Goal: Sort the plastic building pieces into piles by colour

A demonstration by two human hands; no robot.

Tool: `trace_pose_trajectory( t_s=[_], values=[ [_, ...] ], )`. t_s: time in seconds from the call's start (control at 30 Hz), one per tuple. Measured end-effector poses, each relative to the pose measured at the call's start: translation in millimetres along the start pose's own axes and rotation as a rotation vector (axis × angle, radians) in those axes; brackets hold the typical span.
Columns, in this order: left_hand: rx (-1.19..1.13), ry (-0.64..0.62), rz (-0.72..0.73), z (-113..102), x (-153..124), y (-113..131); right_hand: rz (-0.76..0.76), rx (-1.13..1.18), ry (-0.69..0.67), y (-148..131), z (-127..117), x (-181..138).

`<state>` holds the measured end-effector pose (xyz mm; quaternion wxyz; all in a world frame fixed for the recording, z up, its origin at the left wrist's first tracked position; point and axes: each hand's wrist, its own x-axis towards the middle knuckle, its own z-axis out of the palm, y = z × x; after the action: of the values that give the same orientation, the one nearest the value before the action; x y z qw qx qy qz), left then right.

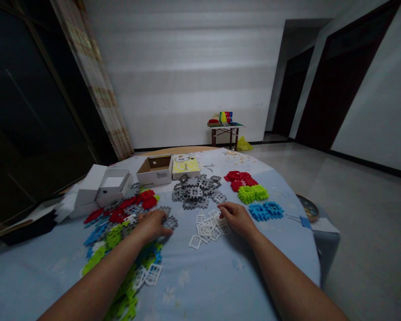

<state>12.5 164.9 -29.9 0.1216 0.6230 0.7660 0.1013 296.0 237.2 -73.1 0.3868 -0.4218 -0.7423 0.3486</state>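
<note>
White lattice pieces (205, 230) are lying in a loose, overlapping pile on the pale blue tabletop (200, 281); clock directions are taking this pile as centre, twelve being farthest from the wearer. The right hand (238, 218) is resting at the two-o'clock edge, its thumb and fingers drawn narrow; whether they are pinching a piece, one cannot tell. At nine o'clock, the left hand (152, 224) is curving over grey toothed pieces (170, 223) beside a mixed heap (115, 237), thumb a little apart from the fingers; a firm hold is not showing clearly. Picking among loose pieces appears to be the step in hand; the next move is probably calling for fingertips closing on one flat edge without dragging its neighbours. A grey pile (195, 192) is lying at twelve, red pieces (242, 180) at one, green pieces (253, 194) at two, blue pieces (265, 211) nearer three. At eleven, an open box (153, 179) is showing brown inner walls, its floor largely hidden; a yellow-patterned box (186, 168) is standing just beside it, contents unseen. At ten, a white carton (115, 196) is holding what seems a white insert.
</note>
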Motion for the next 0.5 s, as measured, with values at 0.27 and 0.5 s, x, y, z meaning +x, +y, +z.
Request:
trace_pose_trajectory(
  t_s=[0.27,0.5],
  values=[
    [-0.518,-0.040,-0.013,-23.0,-15.3,3.2,-0.006,-0.008,-0.002,-2.8,-1.1,-1.9],
    [-1.140,-0.195,-0.283,-31.5,-17.8,0.2,0.004,0.000,-0.004,-2.8,0.0,-2.2]
  ],
)
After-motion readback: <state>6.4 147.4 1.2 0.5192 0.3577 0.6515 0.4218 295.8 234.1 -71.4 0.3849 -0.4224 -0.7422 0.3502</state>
